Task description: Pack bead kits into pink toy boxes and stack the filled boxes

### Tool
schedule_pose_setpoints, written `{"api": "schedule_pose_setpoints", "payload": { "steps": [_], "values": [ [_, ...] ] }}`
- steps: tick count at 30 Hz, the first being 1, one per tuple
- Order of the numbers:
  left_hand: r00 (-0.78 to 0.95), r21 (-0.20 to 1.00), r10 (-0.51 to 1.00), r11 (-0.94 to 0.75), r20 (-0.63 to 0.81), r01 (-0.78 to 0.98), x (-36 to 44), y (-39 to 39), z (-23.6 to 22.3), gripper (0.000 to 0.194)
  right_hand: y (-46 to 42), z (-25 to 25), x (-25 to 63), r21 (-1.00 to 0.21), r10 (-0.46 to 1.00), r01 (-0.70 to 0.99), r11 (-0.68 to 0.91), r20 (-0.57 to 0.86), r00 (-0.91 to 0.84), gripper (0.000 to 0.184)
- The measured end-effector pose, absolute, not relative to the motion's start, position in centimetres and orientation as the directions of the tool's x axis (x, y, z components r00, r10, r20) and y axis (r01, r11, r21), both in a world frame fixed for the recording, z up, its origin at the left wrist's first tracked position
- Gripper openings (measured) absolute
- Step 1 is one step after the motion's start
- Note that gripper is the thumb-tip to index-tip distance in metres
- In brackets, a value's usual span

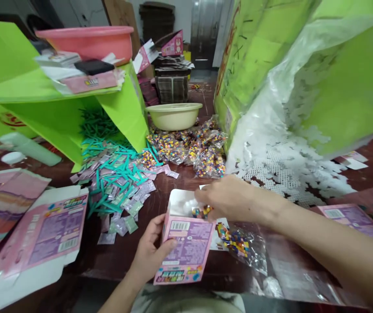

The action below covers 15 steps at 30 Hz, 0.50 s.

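My left hand [150, 252] grips a pink and purple cardboard box [189, 243] by its left side, thumb across the printed face. The box's top is open and tilts away from me. At that opening, my right hand [227, 198] has its fingers closed on a small bag of coloured beads [202, 212], partly inside the box; the fingertips are partly hidden. Another clear bag of coloured beads [238, 243] lies on the table just right of the box, partly over a printed white sheet [218, 243].
Teal plastic sticks [118, 163] and small sachets [131, 222] spill from a green carton at left. More bead bags [202, 152] lie before a cream basin [175, 116]. White perforated plates [281, 174] pour from a lined green carton at right. Flattened boxes [56, 230] lie at left.
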<state>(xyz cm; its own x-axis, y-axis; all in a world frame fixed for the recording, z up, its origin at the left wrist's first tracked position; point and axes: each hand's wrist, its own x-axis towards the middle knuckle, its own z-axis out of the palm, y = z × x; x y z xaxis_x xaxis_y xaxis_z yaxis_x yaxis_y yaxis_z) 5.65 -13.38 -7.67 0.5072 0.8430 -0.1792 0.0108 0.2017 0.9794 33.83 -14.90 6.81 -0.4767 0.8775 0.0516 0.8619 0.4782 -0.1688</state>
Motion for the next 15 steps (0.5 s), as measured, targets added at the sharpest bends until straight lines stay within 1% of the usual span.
{"api": "schedule_pose_setpoints", "payload": {
  "steps": [3,4,6,7,9,10,11,13,15],
  "values": [
    [0.593,0.984,0.794,0.180,-0.138,-0.012,5.1,-13.1,-7.6,0.063,-13.3,6.4,31.9,-0.265,0.775,0.749,0.608,-0.009,-0.632,0.045],
    [0.609,0.983,0.782,0.181,-0.132,-0.019,4.8,-13.0,-7.6,0.062,-13.0,6.6,31.6,-0.285,0.751,0.727,0.624,-0.038,-0.659,0.043],
    [0.590,0.977,0.797,0.204,-0.134,-0.054,4.3,-12.6,-7.9,0.061,-12.5,7.7,31.3,-0.272,0.751,0.734,0.622,-0.057,-0.658,0.031],
    [0.556,0.972,0.819,0.219,-0.138,-0.082,4.0,-12.5,-8.2,0.062,-12.5,8.4,31.4,-0.247,0.777,0.758,0.604,-0.029,-0.629,0.033],
    [0.484,0.961,0.862,0.242,-0.149,-0.136,3.6,-12.3,-8.8,0.063,-12.8,9.4,31.7,-0.194,0.846,0.823,0.533,0.091,-0.526,0.043],
    [0.455,0.956,0.878,0.247,-0.152,-0.158,3.4,-12.3,-9.0,0.065,-13.1,9.5,31.8,-0.182,0.867,0.849,0.496,0.161,-0.472,0.040],
    [0.434,0.953,0.888,0.248,-0.153,-0.174,3.4,-12.3,-9.2,0.066,-13.6,9.3,31.7,-0.181,0.878,0.866,0.466,0.219,-0.426,0.033],
    [0.420,0.951,0.897,0.239,-0.140,-0.195,3.5,-12.4,-9.5,0.067,-14.6,8.2,31.2,-0.221,0.876,0.862,0.456,0.281,-0.392,0.019],
    [0.445,0.957,0.889,0.214,-0.108,-0.196,3.9,-12.6,-9.5,0.067,-15.6,6.8,30.4,-0.297,0.842,0.793,0.533,0.282,-0.460,0.021]
  ]
}}
